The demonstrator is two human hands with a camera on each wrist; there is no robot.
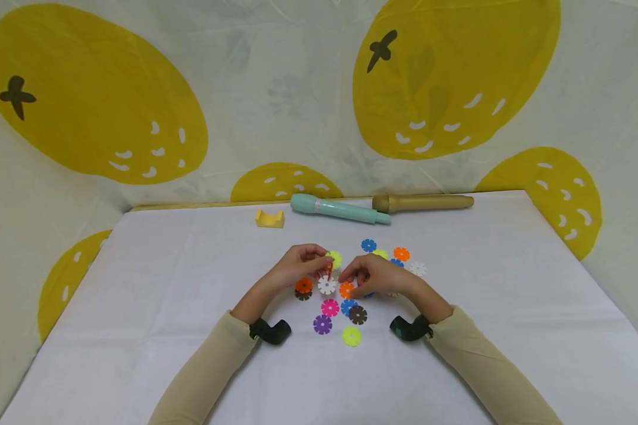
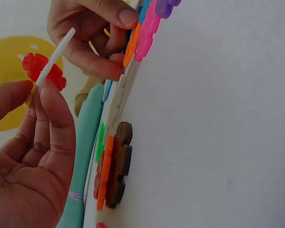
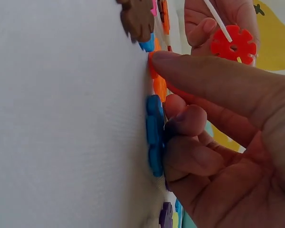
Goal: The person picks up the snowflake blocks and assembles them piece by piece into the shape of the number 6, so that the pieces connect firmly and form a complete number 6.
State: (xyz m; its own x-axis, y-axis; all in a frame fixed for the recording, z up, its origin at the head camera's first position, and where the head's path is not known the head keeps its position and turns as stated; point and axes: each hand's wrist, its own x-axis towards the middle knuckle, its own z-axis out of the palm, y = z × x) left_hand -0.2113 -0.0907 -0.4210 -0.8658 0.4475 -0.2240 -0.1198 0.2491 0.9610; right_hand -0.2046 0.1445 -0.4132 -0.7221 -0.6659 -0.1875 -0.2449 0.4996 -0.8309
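My left hand [image 1: 303, 262] holds up notched plastic discs joined edge to edge: a white disc [image 1: 326, 285], a red disc [image 3: 223, 50] and a yellow disc [image 1: 335, 260]. Thumb and fingertips pinch them above the table. Just to the right, my right hand [image 1: 374, 274] pinches an orange disc [image 1: 345, 290] between thumb and index finger, low at the tabletop. Its other fingers curl over a blue disc [image 3: 154, 137], which they partly hide. An orange disc [image 1: 304, 285] lies on a brown disc near the left hand.
Nearer me lie pink [image 1: 329, 307], purple [image 1: 322, 324], brown [image 1: 358, 314] and yellow-green discs [image 1: 352, 336]. More discs are scattered behind the right hand. Along the back rest a yellow block [image 1: 269, 219], a mint-green toy microphone [image 1: 340, 209] and a tan one [image 1: 425, 202].
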